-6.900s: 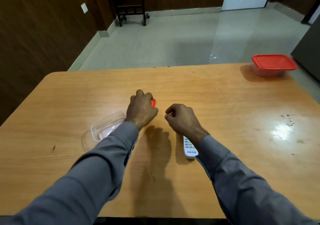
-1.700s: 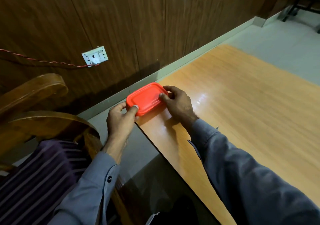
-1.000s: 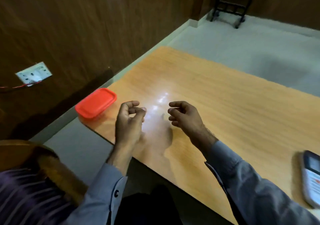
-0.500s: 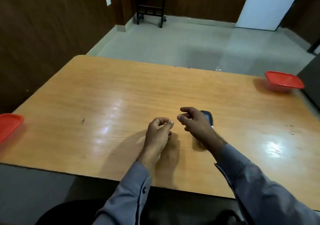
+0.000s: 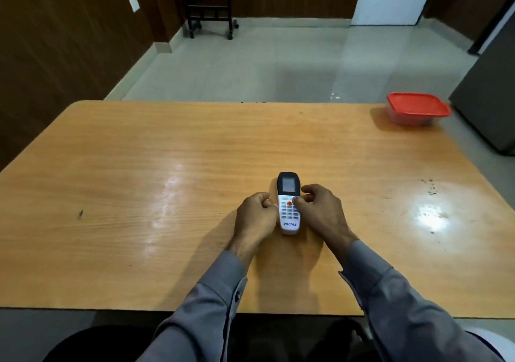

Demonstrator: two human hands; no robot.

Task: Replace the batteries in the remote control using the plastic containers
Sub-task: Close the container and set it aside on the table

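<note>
The white remote control, with a dark screen end and an orange button, lies face up on the wooden table, pointing away from me. My left hand is curled against its left edge, thumb tip touching the side. My right hand is curled round its right side, thumb on the keypad beside the orange button. A clear plastic container with a red lid stands closed at the table's far right corner. No batteries are visible.
A dark cabinet stands just past the table's right edge. A black wheeled stand is far back on the tiled floor. A wood-panelled wall runs along the left.
The view swung right from the table's left end, so the red-lidded container placed there has left the frame. Both hands moved from empty air onto the sides of the remote.
</note>
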